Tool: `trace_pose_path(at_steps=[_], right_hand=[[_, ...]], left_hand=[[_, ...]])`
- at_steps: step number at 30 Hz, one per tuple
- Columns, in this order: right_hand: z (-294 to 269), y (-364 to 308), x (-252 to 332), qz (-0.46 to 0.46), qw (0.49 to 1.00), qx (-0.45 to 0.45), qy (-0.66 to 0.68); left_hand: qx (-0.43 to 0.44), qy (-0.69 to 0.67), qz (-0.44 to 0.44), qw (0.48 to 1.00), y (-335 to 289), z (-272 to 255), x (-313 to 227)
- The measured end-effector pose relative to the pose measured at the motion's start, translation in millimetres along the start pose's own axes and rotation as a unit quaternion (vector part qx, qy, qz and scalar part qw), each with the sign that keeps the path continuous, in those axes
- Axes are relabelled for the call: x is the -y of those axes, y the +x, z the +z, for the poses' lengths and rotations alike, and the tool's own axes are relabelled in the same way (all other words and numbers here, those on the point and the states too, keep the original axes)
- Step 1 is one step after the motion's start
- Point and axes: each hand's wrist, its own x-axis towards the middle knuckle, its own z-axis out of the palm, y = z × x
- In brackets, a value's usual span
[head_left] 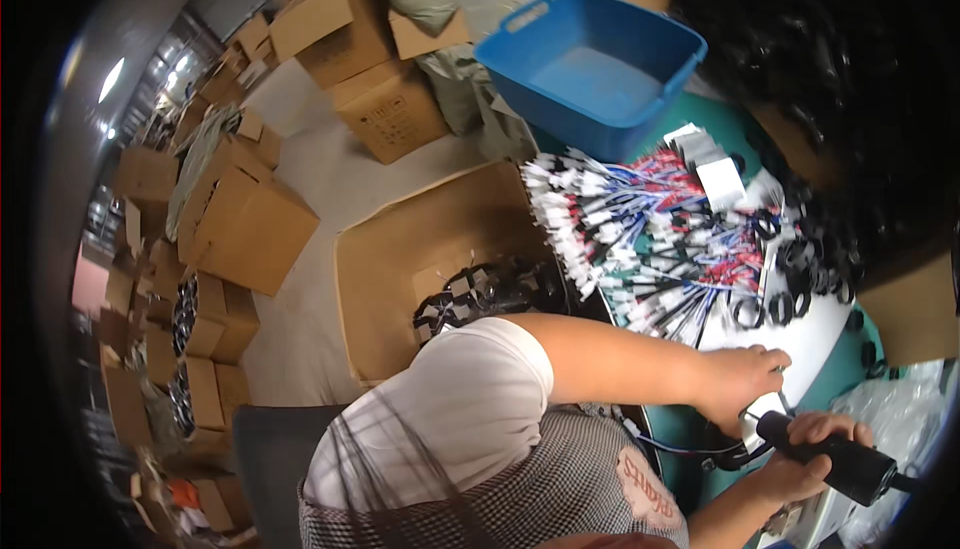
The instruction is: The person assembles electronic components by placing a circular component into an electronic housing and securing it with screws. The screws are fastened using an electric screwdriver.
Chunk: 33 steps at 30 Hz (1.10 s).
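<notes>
My right hand [800,471] is wrapped round a black corded electric screwdriver [850,464], its cable running off to the right. The tool's narrower front end points at a small white piece [765,409] beside my left hand [738,381]. My left fingers are bent and closed at that piece; its kind cannot be made out. Below my left hand lies a black cable [735,459] with a white plug end. Just beyond the hands, bundles of wire harnesses [650,239] with white connectors and red, blue and black wires are spread on the green-topped table [690,484].
A blue plastic tub [590,74] stands at the table's far end. Left of the table, an open cardboard box [385,269] holds black cables. Clear plastic bags [895,414] lie at the right. More cardboard boxes [250,214] are stacked on the floor, and a dark chair back [280,459] is behind me.
</notes>
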Motion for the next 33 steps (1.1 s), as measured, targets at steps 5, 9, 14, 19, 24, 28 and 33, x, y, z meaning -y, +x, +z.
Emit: trace_pose_path(at_steps=[5,9,14,19,24,28,33], right_hand=[[1,-1,3,0.009,1.000,-0.018,-0.002],[-14,0,17,-0.044,0.991,-0.032,0.122],[-37,11,50,-0.090,0.979,-0.009,0.183],[-50,9,51,-0.099,0.973,-0.075,0.194],[-96,8,24,-0.120,0.973,0.031,0.194],[-32,0,49,-0.049,0.980,-0.128,0.144],[-27,1,55,-0.035,0.980,-0.159,0.113]], left_hand=[[-0.032,0.011,0.011,0.999,-7,0,1],[-0.112,0.013,0.070,0.991,-19,-7,6],[-0.238,0.018,0.064,0.969,-84,-75,8],[-0.140,-0.250,-0.089,0.954,-222,-125,66],[-0.051,-0.289,-0.395,0.870,-358,-108,122],[-0.186,-0.197,-0.697,0.664,-441,-33,172],[-0.188,-0.009,-0.737,0.649,-503,41,222]])
